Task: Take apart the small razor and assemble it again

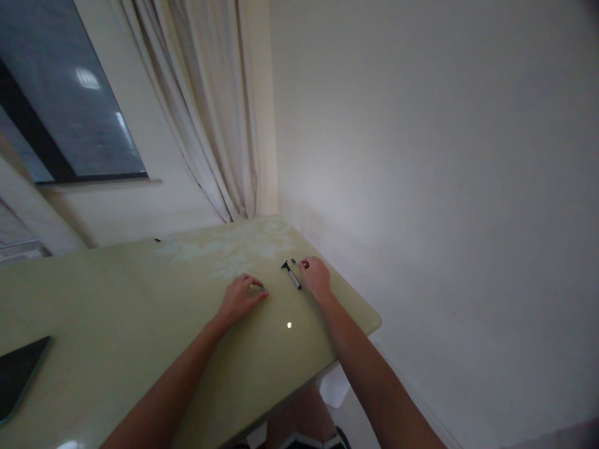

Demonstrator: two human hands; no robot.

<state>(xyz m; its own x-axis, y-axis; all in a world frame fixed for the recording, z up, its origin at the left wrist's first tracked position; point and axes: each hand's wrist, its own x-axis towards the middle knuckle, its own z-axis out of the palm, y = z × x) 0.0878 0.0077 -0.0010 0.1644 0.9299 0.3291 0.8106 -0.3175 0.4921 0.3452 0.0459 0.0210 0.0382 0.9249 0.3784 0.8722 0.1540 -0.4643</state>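
My left hand [242, 298] rests low over the table, thumb and fingers closed on a small grey piece [262, 289] whose kind is too small to tell. To its right lies a razor [292, 276] with a black T-shaped head and a silver handle ending in black. My right hand [316, 275] is just right of the razor, its fingers curled together. A small dark-tipped piece [293, 260] shows at those fingertips, beside the razor head. Whether the fingers grip it or only come close is hard to make out.
The pale green glossy table [140, 312] meets a white wall [421, 187] on the right. At the left edge lies a dark flat panel [21, 371]. A tiny black object [158, 240] sits near the far edge. Curtains [210, 112] hang behind, beside a window [93, 93].
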